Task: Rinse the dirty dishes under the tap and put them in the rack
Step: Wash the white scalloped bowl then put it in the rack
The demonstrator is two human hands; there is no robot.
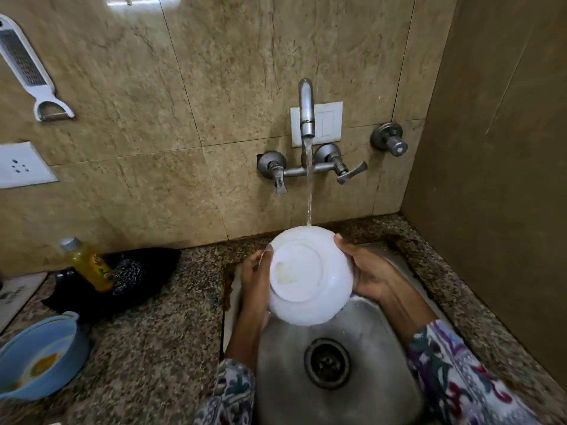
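Observation:
A white bowl (319,283) is held over the steel sink (365,332), its underside turned toward me. My left hand (256,282) grips its left rim, fingers curled round the edge. My right hand (366,276) grips the right side, thumb on top. Water runs from the wall tap (306,108) and lands on the bowl's far rim. A pale stain shows on the bowl's base. No rack is in view.
A light blue bowl (40,357) with yellow residue sits on the granite counter (147,348) at the left. Behind it are a yellow bottle (89,265), a steel scrubber (129,276) and a black cloth. The sink drain (327,362) lies below the bowl. A wall stands close on the right.

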